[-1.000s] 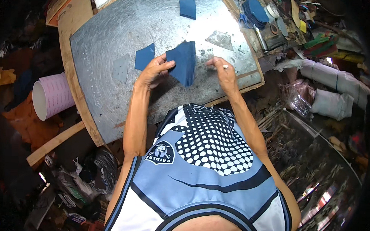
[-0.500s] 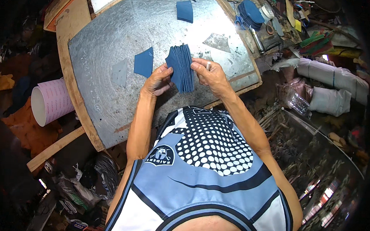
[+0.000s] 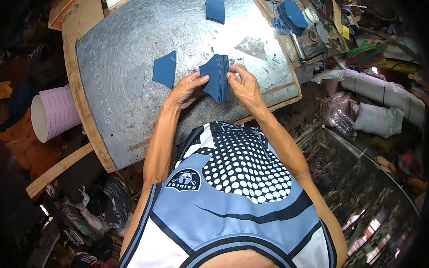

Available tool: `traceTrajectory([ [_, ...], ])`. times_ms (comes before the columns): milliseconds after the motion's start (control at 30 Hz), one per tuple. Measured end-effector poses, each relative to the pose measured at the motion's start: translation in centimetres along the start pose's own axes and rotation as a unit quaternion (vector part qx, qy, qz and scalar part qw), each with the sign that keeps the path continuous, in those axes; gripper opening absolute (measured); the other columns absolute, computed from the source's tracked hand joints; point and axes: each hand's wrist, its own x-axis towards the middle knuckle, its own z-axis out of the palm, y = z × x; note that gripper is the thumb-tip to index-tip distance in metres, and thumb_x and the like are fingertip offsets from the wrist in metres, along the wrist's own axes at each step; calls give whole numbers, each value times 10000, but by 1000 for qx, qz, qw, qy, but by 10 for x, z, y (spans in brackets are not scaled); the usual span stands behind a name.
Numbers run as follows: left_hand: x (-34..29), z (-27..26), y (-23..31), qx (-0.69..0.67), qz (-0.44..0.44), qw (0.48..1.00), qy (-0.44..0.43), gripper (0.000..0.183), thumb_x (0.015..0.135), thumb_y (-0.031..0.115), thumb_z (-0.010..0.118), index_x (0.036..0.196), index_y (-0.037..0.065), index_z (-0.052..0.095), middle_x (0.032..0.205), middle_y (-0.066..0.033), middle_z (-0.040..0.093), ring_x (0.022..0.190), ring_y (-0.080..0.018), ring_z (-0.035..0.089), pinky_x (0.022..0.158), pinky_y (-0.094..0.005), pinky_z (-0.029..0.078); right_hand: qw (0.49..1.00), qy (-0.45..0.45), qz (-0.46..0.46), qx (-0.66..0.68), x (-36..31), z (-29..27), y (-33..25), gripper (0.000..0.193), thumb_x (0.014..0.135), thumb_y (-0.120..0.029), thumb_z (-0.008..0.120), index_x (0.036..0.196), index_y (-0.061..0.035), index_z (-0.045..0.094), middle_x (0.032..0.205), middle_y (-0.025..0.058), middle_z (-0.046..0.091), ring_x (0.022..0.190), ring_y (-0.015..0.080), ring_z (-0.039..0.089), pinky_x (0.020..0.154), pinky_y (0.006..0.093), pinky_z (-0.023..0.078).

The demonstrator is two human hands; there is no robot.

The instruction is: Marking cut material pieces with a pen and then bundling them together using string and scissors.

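A stack of blue cut pieces [image 3: 214,79], apparently leather or fabric, is held upright just above the metal-topped table, its many edges showing on the right side. My left hand [image 3: 190,89] grips the stack's left side, thumb on the front face and fingers behind. On the right edge, my right hand [image 3: 245,87] pinches the layers between thumb and fingers. A small white stick-like thing [image 3: 237,76] shows between the right fingers; its kind is unclear. To the left lies a single blue piece [image 3: 164,69] with pale marks at its upper corner, beside a grey template-like piece [image 3: 135,79].
At the table's far side sits another small blue stack [image 3: 215,10]. A grey irregular piece [image 3: 251,48] lies to the right. Blue-handled scissors [image 3: 279,25], rounded blue pieces [image 3: 292,15] and a tape roll [image 3: 311,14] crowd the right bench. A pinkish-white roll [image 3: 56,113] stands left.
The stack has been squared up: its fanned edges now sit closer together, and it has shifted slightly right. Both hands keep hold of it. The whole view has shifted a little.
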Motion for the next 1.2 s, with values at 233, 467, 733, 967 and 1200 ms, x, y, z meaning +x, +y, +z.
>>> traceTrajectory([
  [233,3,-4,-13,-151,6,988,-32,346,962,176,590,1269,29,529,1183,-66,630,1064,-163,613,958,-363,487,984,-28,39,174,2,-2,-6,417,925,-223,627,1176,109,593,958,112,658,843,127,594,740,246,467],
  [467,6,-12,-17,-195,47,976,-89,340,971,162,572,1270,12,516,1193,-78,625,1088,-168,607,975,-362,481,986,-20,33,161,-2,-2,-21,412,917,-231,644,1153,105,613,1006,135,677,919,157,625,820,258,493],
  [733,8,-11,-16,-190,50,976,-94,381,967,174,579,1295,4,489,1209,-91,613,1116,-179,594,993,-363,472,988,-8,-5,152,-2,6,-23,400,913,-249,660,1140,79,627,964,109,678,851,125,622,738,250,508],
  [967,7,-11,-16,-187,52,977,-88,381,967,177,579,1298,10,493,1208,-81,615,1112,-176,596,983,-363,474,988,-27,2,150,-4,2,-24,351,924,-211,630,1135,70,631,945,85,677,815,107,611,708,247,506],
  [1200,9,3,-6,-74,20,997,-11,395,951,220,615,1290,42,518,1177,-54,626,1058,-147,605,956,-340,484,988,41,-52,-140,8,2,-14,401,913,-231,610,1177,69,597,887,206,684,737,225,665,631,326,511],
])
